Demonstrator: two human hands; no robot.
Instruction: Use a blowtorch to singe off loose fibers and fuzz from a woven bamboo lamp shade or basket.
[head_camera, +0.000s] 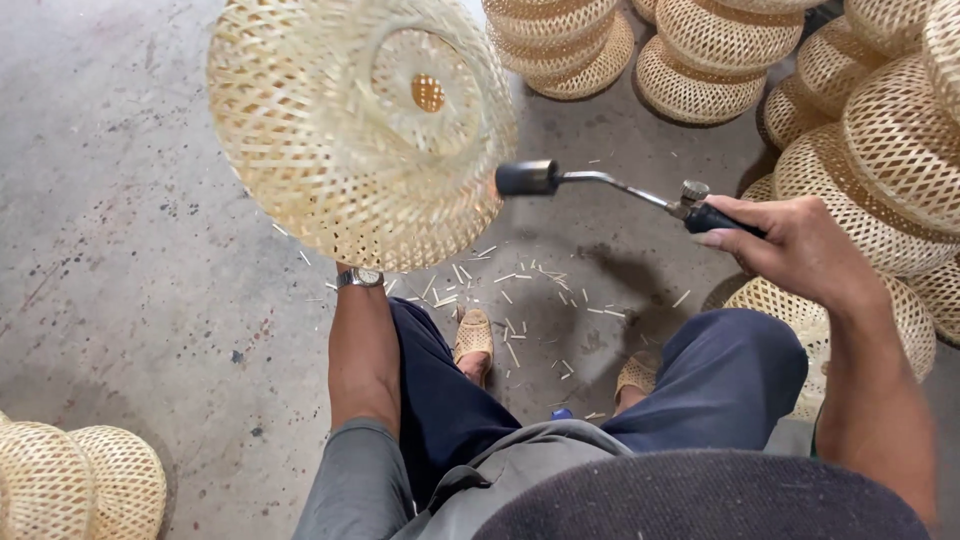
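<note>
1. The right hand (795, 245) is wrapped tight around the dark handle of a gas torch (610, 186), thumb laid along the top of the grip.
2. From that hand the torch's thin metal pipe runs leftward to a dark round nozzle, which sits just beside the lower right rim of a woven bamboo basket (355, 125). No flame can be made out.
3. The left hand is hidden behind the basket, so its grip cannot be told; only the forearm and a wristwatch (359, 278) show below the weave.
4. The basket is held up in the air above the floor, tilted so its open mouth faces the camera. Nothing lies inside it; a small round hole shows at its bottom centre.
5. Below, the person sits with knees apart in dark blue trousers (725, 375), feet in woven sandals (473, 335).
6. Short pale bamboo splinters (520, 300) are scattered on the grey concrete floor (120, 250) between and ahead of the feet.
7. Stacks of similar baskets (880, 150) stand at the upper right, nested one in another; two more baskets (85, 480) sit at the lower left.
</note>
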